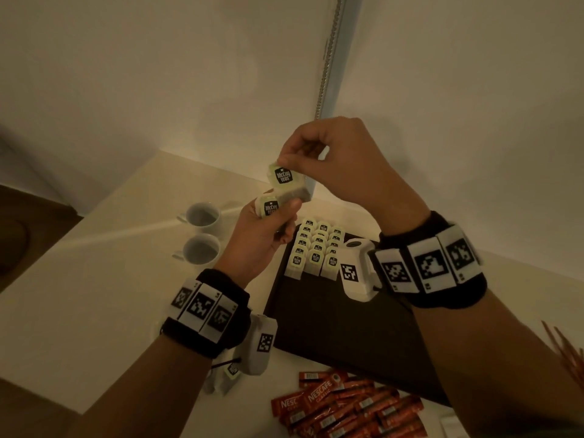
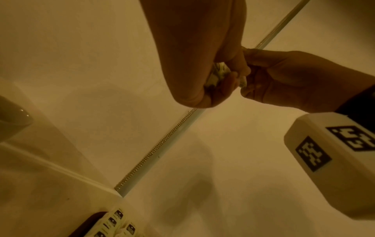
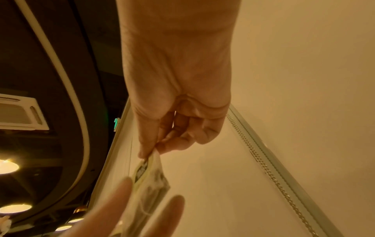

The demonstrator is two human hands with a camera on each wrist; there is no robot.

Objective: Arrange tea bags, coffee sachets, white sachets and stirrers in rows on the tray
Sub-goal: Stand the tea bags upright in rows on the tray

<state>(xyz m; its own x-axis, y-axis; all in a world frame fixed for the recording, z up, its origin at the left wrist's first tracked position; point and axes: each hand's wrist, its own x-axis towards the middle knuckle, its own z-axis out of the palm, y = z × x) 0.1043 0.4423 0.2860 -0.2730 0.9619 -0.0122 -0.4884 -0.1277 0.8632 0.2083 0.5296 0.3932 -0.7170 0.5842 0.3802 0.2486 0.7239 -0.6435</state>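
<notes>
Two tea bags point(image 1: 279, 191) held pinched between our left hand point(image 1: 262, 238) and right hand point(image 1: 335, 159); tangled strings could drag both loose over the tray point(image 1: 331, 327).

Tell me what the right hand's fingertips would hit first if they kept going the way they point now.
The right hand pinches a tea bag with fingertips aimed down-left. The next thing in that line is probably the second tea bag, held by the left hand; the two bags nearly touch, though depth is unclear.

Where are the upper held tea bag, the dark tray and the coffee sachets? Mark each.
upper held tea bag point(image 1: 282, 176), head view, on its black label.
dark tray point(image 1: 335, 324), head view, on its bare floor.
coffee sachets point(image 1: 347, 406), head view, mid-pile.
</notes>
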